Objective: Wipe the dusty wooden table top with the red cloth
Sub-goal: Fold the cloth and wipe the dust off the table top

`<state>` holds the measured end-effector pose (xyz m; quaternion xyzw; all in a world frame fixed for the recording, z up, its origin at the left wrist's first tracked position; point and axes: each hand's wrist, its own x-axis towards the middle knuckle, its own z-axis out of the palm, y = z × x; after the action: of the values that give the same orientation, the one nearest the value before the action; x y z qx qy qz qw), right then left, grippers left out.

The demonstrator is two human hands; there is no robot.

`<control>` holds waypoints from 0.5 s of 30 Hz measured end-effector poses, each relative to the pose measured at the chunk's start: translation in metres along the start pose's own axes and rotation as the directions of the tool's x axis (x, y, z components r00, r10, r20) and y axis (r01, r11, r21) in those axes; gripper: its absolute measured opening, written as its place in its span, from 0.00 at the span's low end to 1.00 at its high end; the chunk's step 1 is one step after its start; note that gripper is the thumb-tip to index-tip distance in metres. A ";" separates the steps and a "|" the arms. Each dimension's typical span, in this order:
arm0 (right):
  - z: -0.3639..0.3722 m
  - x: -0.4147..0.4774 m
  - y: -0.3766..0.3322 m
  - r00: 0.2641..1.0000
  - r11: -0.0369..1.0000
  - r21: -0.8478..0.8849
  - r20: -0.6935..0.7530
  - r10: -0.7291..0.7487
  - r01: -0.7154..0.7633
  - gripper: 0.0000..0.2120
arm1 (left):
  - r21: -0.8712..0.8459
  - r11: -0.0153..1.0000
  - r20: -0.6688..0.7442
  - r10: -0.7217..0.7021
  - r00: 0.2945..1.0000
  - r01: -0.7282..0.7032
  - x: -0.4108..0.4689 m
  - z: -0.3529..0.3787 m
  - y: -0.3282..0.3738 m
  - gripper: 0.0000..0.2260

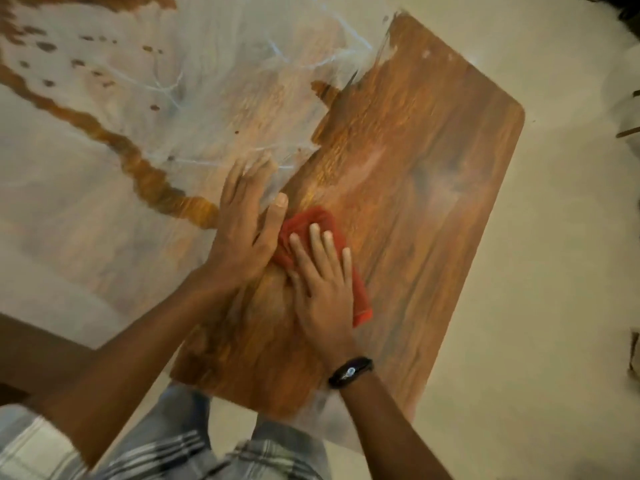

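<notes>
The wooden table top (415, 161) runs from the bottom centre to the upper right, brown and bare on its right part. A whitish dusty sheet (194, 98) covers its left and far part. The red cloth (313, 221) lies crumpled on the wood near the middle. My right hand (323, 289) lies flat on the cloth, fingers spread, with a black band on the wrist. Just left of the cloth, my left hand (244, 223) presses flat on the edge of the whitish sheet, its thumb touching the cloth.
Pale floor (554, 271) surrounds the table on the right and below. Dark objects (623, 129) sit at the right edge of the view. My checked clothing (166, 448) shows at the bottom, close to the table's near edge.
</notes>
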<state>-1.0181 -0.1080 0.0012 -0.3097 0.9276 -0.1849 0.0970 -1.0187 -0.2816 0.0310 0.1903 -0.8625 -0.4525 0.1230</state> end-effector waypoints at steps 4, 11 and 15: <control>0.011 -0.024 -0.020 0.973 0.977 -0.038 0.109 -0.204 0.209 0.24 | 0.021 0.995 0.008 -0.100 0.995 0.100 -0.047 -0.026 -0.017 0.26; -0.023 0.111 0.030 0.998 0.997 0.079 -0.050 0.027 -0.023 0.21 | 0.013 0.984 0.032 -0.180 0.983 0.180 -0.091 -0.048 -0.038 0.26; -0.041 0.193 0.051 0.949 0.952 0.126 -0.116 0.293 -0.279 0.22 | 0.021 0.994 0.035 -0.108 0.994 0.107 -0.108 -0.069 -0.052 0.25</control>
<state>-1.2097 -0.1763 0.0049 -0.1530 0.9558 -0.2392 0.0770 -0.8836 -0.3114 0.0228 0.2295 -0.8572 -0.4537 0.0812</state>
